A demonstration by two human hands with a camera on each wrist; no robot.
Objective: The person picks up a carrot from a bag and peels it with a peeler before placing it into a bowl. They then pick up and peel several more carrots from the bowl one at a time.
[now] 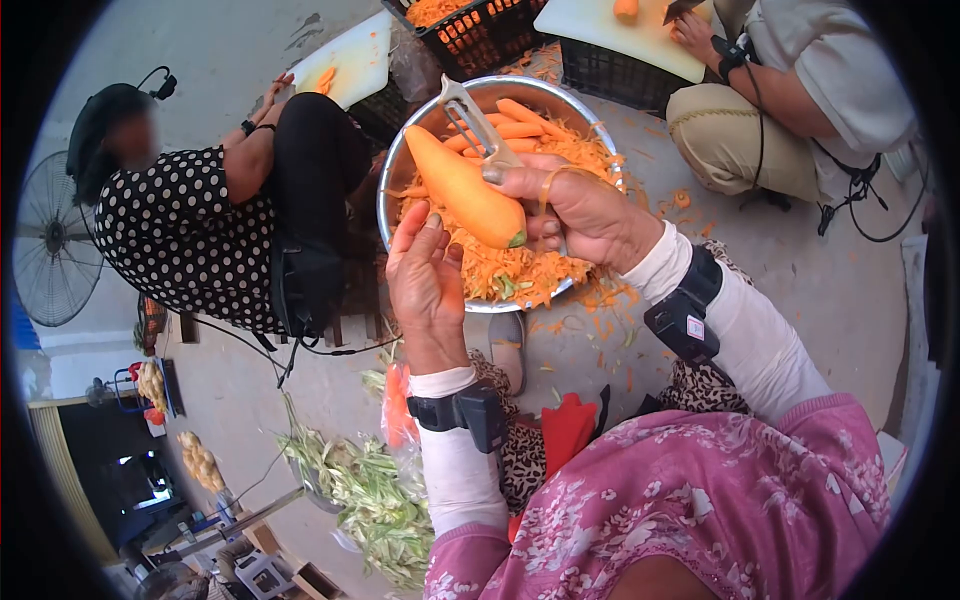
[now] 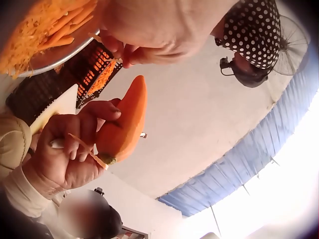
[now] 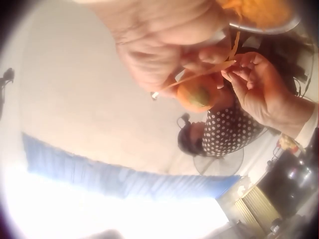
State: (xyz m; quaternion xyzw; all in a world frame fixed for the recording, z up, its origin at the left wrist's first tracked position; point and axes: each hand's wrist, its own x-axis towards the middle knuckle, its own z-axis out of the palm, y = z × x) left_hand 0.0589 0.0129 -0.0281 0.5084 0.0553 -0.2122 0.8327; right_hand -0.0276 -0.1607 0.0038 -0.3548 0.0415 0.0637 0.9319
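One peeler (image 1: 478, 128) by carrot (image 1: 462, 190), clear only head cam.

Grey concrete floor (image 1: 830, 300), seen from above. A metal bowl (image 1: 530, 82) heaped with carrot shavings sits on it, with loose orange peelings (image 1: 605, 295) scattered around. Black plastic crates (image 1: 600, 72) stand just beyond the bowl. A pile of green leaves (image 1: 375, 500) lies nearer, and a black cable (image 1: 885, 225) trails to the right.
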